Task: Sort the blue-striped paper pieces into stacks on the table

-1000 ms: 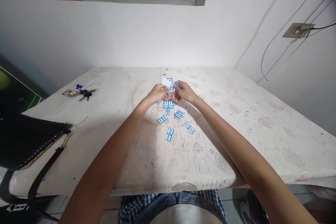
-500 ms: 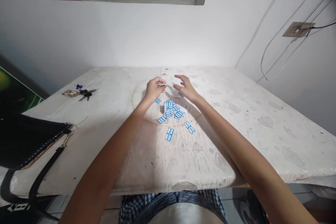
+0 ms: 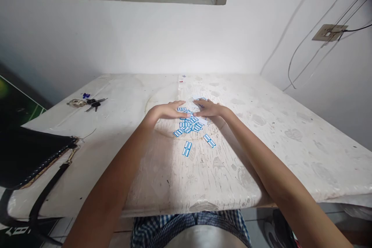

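A loose pile of small white cards with blue outlines (image 3: 187, 125) lies on the table in front of me. My left hand (image 3: 172, 109) rests over the pile's left far edge, open, its fingers stretched toward the right. On the other side my right hand (image 3: 208, 107) is open too, fingers pointing left over the cards. The two thumbs nearly meet above the pile. Partly under the right fingers is a paler card or slip (image 3: 199, 99). Two single cards lie nearer me: one card (image 3: 187, 149) in front and another card (image 3: 209, 140) to the right.
Keys (image 3: 94, 103) and a small blue object (image 3: 86, 95) lie on the table's left side. A black bag (image 3: 37, 157) with a strap hangs over the left edge. A tiny red piece (image 3: 181, 81) sits at the back. The wall socket (image 3: 329, 32) has cables.
Both hands have come down and nearer me onto the pile. The left fingers, earlier pinched on a card, are now spread out, and that card is no longer in them.
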Tool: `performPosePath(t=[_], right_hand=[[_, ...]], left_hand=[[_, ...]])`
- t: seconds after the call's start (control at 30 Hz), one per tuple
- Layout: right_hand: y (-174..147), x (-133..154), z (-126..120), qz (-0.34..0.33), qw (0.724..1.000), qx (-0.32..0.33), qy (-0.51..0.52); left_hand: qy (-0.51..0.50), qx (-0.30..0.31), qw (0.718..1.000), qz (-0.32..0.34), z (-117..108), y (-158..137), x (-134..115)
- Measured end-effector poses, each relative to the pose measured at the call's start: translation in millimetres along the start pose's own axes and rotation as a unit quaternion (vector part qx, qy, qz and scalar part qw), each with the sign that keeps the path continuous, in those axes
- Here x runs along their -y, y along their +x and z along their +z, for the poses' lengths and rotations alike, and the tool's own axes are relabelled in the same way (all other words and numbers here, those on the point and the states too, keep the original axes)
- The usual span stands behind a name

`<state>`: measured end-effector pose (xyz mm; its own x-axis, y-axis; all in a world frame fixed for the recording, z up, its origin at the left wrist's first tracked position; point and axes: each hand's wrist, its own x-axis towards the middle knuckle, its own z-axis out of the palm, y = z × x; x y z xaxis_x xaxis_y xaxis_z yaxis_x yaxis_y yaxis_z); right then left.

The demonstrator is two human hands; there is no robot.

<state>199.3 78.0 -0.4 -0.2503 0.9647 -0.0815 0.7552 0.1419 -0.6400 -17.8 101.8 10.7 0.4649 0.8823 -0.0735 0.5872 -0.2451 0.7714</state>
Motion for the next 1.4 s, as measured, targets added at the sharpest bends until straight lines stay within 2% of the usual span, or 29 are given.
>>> performPosePath(t=[0.07, 0.13, 0.27, 0.4, 0.47, 0.53, 0.6, 0.67, 0.73, 0.8, 0.93, 1.0, 1.07, 1.13, 1.17, 1.3, 1.4], right_hand=[[-5, 7, -3, -0.056, 0.995, 0.081, 0.016], [-8, 18, -4, -0.077, 0.99, 0.118, 0.004], [-13, 40, 2, -0.077, 0.987, 0.1, -0.101], [-13, 47, 6, -0.067, 0.99, 0.075, -0.095], [-8, 42, 5, -0.054, 0.994, 0.038, -0.085], [-2, 30, 4, -0.035, 0.995, -0.028, -0.092], [5, 15, 5, -0.012, 0.988, -0.102, -0.115], [9, 1, 9, 0.007, 0.98, -0.143, -0.136], [10, -8, 14, 0.004, 0.984, -0.128, -0.125], [10, -10, 17, -0.029, 0.992, -0.083, -0.092], [8, 1, 13, -0.105, 0.991, 0.027, 0.078], [11, 3, 10, -0.113, 0.984, 0.004, 0.139], [14, 1, 9, -0.103, 0.985, -0.087, 0.11], [16, -3, 10, -0.098, 0.985, -0.127, 0.061], [16, -4, 11, -0.101, 0.987, -0.113, 0.05], [9, 5, 8, -0.131, 0.987, 0.016, 0.087], [1, 18, 4, -0.122, 0.99, 0.032, 0.065]], left_hand=[[0.043, 0.02, 0.999, -0.008, -1, -4, -3], [0.062, 0.019, 0.998, -0.008, 2, -6, -9], [0.133, 0.058, 0.989, -0.003, 11, -7, -22], [0.163, 0.106, 0.981, -0.011, 12, -7, -26], [0.177, 0.122, 0.977, -0.008, 10, -9, -28], [0.204, 0.143, 0.969, -0.001, 7, -12, -31], [0.228, 0.163, 0.96, 0.005, 5, -14, -32], [0.242, 0.17, 0.955, 0.012, 3, -14, -30], [0.253, 0.168, 0.953, 0.015, 3, -11, -25], [0.257, 0.161, 0.953, 0.012, 3, -8, -20], [0.241, 0.148, 0.959, 0.001, 2, -7, -14], [0.225, 0.142, 0.964, 0.005, 1, -8, -13], [0.202, 0.134, 0.97, 0.013, 2, -10, -12], [0.17, 0.126, 0.977, 0.024, 4, -11, -11], [0.15, 0.123, 0.98, 0.032, 5, -11, -10], [0.088, 0.114, 0.987, 0.066, 9, -9, -6], [0.094, 0.11, 0.987, 0.067, 11, -5, -5]])
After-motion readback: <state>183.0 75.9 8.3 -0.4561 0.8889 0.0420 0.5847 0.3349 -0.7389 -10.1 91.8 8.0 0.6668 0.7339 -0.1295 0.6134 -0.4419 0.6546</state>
